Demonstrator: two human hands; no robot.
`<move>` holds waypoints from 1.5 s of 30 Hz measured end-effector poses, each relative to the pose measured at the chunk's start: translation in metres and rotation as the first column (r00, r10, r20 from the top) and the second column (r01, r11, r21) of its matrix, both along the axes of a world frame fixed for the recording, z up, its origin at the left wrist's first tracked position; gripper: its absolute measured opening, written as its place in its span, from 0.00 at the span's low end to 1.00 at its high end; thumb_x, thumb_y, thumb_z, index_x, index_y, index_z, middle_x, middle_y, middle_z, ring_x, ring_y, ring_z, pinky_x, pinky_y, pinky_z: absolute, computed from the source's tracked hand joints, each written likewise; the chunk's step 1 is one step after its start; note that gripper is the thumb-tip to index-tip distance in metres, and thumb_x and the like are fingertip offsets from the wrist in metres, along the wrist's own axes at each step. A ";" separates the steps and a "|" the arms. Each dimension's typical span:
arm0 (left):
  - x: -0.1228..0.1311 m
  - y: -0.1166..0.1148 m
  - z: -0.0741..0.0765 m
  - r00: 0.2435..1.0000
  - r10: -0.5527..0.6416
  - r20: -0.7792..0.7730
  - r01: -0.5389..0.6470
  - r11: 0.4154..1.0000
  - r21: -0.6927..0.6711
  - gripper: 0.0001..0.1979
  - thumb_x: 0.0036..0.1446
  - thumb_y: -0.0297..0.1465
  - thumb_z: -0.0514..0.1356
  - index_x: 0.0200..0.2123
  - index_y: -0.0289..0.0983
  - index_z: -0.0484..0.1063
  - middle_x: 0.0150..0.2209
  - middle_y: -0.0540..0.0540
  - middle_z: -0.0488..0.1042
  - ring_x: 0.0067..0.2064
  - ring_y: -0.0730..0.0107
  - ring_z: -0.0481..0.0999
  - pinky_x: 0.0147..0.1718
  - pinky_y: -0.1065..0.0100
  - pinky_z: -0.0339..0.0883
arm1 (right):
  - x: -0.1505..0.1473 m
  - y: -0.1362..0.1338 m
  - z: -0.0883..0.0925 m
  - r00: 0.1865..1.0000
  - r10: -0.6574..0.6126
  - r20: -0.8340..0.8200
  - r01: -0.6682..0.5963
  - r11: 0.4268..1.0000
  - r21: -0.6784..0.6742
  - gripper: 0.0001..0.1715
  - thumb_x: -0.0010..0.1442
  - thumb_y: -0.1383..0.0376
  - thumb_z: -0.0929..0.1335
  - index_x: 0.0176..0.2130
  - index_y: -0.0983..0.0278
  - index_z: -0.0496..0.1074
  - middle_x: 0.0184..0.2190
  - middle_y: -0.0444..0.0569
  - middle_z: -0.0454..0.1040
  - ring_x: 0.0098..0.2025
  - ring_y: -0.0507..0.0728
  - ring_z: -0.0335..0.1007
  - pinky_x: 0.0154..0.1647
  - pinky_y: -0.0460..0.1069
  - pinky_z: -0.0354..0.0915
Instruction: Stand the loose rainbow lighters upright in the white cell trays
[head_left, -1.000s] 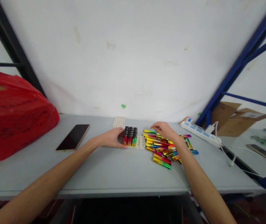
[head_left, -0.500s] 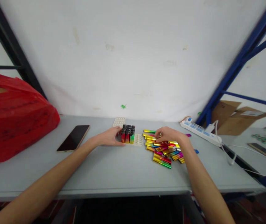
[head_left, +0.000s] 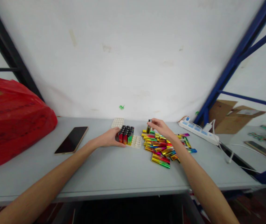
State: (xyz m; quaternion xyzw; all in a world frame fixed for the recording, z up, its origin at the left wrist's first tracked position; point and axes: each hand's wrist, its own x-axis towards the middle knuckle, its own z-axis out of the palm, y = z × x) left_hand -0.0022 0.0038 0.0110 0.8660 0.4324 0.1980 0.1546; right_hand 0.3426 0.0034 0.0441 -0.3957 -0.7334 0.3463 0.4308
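Red plastic bag (head_left: 18, 124) far left on grey table (head_left: 109, 174); phone (head_left: 71, 140) flat, dark screen, right of bag; white power strip (head_left: 198, 132) back right, plugs in; blue metal frame (head_left: 231, 63); open cardboard box (head_left: 223, 118) beyond; stained white wall (head_left: 133, 65)

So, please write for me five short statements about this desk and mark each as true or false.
1. The left hand is at the left side of the standing black-topped pieces. True.
2. The right hand is empty. False: it holds a slim piece.
3. The phone lies flat on the desk. True.
4. The shiny pile is left of the front white tray. False: it is to the right.
5. The power strip is white. True.
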 end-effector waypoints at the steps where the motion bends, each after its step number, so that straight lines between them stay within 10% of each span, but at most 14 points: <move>1: -0.002 0.002 0.000 1.000 -0.018 0.003 0.018 1.000 -0.017 0.37 0.44 0.61 0.74 0.46 0.38 0.76 0.46 0.42 0.82 0.46 0.48 0.81 0.46 0.57 0.75 | -0.006 -0.001 -0.002 0.995 0.016 -0.098 -0.022 0.998 -0.056 0.29 0.60 0.39 0.74 0.35 0.61 0.73 0.33 0.45 0.76 0.36 0.55 0.72 0.42 0.52 0.71; 8: -0.008 0.006 -0.002 0.998 -0.059 0.030 0.061 0.996 -0.073 0.41 0.44 0.59 0.76 0.53 0.39 0.76 0.51 0.40 0.82 0.53 0.44 0.81 0.54 0.55 0.75 | -0.038 -0.016 -0.011 0.905 0.160 -0.394 -0.277 0.924 -0.264 0.30 0.60 0.38 0.75 0.45 0.56 0.68 0.27 0.37 0.68 0.27 0.52 0.66 0.32 0.49 0.67; 12: -0.007 0.004 -0.003 0.996 -0.076 0.049 0.078 0.996 -0.049 0.41 0.43 0.59 0.76 0.53 0.40 0.78 0.50 0.41 0.83 0.51 0.45 0.82 0.52 0.56 0.75 | -0.049 -0.018 -0.015 0.963 0.103 -0.251 -0.161 0.962 -0.222 0.30 0.62 0.35 0.71 0.41 0.57 0.67 0.23 0.34 0.56 0.21 0.49 0.46 0.22 0.46 0.48; 21: 0.001 -0.005 0.006 0.992 -0.126 0.018 0.126 0.992 -0.016 0.36 0.48 0.54 0.75 0.54 0.39 0.78 0.52 0.42 0.81 0.53 0.46 0.81 0.57 0.57 0.73 | -0.062 -0.021 -0.019 0.949 -0.305 0.081 0.290 0.944 0.155 0.30 0.64 0.43 0.63 0.21 0.58 0.53 0.19 0.39 0.53 0.25 0.52 0.51 0.29 0.50 0.48; 45: 0.002 -0.007 0.009 0.988 -0.155 0.019 0.155 0.988 -0.022 0.30 0.50 0.52 0.75 0.51 0.41 0.80 0.52 0.43 0.81 0.53 0.47 0.80 0.58 0.57 0.72 | -0.065 -0.029 -0.017 0.961 -0.215 0.172 0.180 0.963 0.199 0.25 0.69 0.47 0.62 0.27 0.58 0.58 0.22 0.40 0.59 0.27 0.53 0.56 0.31 0.49 0.52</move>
